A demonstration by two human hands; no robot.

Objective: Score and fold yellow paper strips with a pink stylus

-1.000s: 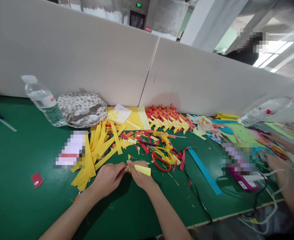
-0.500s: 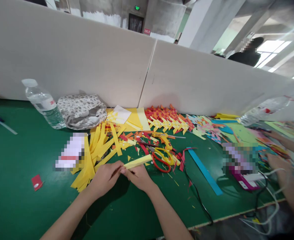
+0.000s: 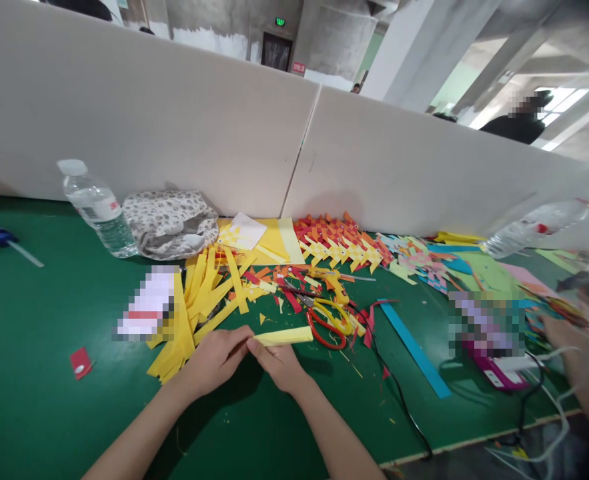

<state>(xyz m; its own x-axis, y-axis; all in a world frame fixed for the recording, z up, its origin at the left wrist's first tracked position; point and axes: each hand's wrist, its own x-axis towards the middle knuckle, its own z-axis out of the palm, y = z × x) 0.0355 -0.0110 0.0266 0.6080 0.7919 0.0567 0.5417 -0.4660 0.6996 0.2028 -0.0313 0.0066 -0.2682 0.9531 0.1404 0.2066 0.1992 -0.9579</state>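
A folded pale yellow paper strip [image 3: 287, 335] is pinched at its left end between my two hands, above the green table. My left hand [image 3: 223, 357] closes on that end with thumb and fingers together. My right hand [image 3: 278, 363] grips the strip from below, and its free end points right. Beside my left hand lies a heap of yellow paper strips [image 3: 209, 287]. Scissors [image 3: 329, 323] with red and yellow handles rest just beyond my right hand. Behind them is a yellow glue gun [image 3: 335, 283] among paper scraps.
Woven red and yellow paper pieces [image 3: 339, 243] lie by the white partition [image 3: 214, 127]. A water bottle [image 3: 99, 210] and patterned cloth bag [image 3: 171, 223] stand at the left. A blue strip [image 3: 414, 350] and black cord [image 3: 399, 397] lie right. A co-worker's hand [image 3: 564, 333] is far right.
The strip's free end has turned slightly downward, so it now lies more level. Both hands keep hold of it. The whole view has shifted a little, and the co-worker's hands have moved.
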